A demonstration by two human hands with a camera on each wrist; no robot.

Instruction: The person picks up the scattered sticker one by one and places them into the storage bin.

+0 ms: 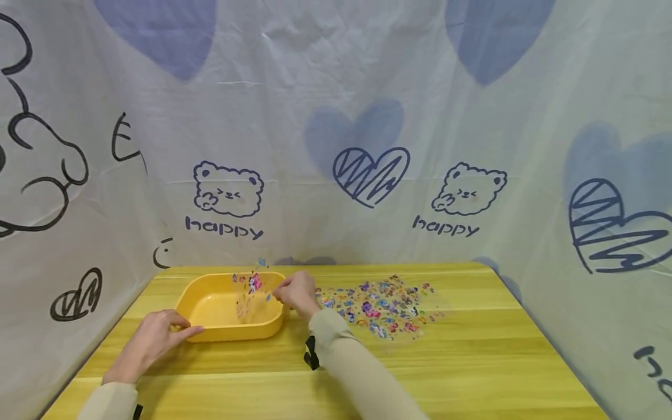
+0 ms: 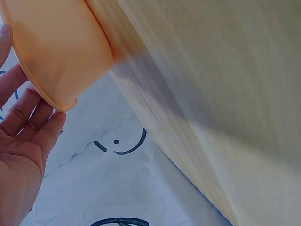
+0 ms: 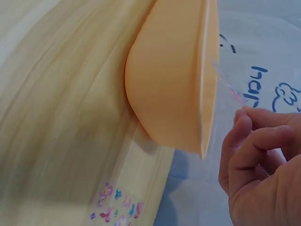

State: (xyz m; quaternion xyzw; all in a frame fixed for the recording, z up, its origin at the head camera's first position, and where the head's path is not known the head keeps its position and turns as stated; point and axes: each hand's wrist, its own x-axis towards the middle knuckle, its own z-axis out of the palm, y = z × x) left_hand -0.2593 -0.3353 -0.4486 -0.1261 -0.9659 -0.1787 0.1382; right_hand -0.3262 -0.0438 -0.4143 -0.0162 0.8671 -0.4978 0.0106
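A yellow basin (image 1: 231, 333) stands on the left part of the table. The left hand (image 1: 152, 344) rests at its near left corner, thumb and fingers on the rim; in the left wrist view the fingers of the left hand (image 2: 28, 127) touch the basin's rim (image 2: 61, 106). Over the basin's right side, the right hand (image 1: 299, 293) pinches a clear sheet with small colourful stickers (image 1: 254, 283). The right wrist view shows the sheet (image 3: 230, 89) edge-on between thumb and finger of the right hand (image 3: 263, 160), beside the basin (image 3: 164, 75).
More clear sheets with colourful stickers (image 1: 383, 306) lie spread on the yellow wood-grain table (image 1: 472, 350), right of the basin. A white cloth with hearts and bear drawings (image 1: 294, 204) hangs behind and at both sides.
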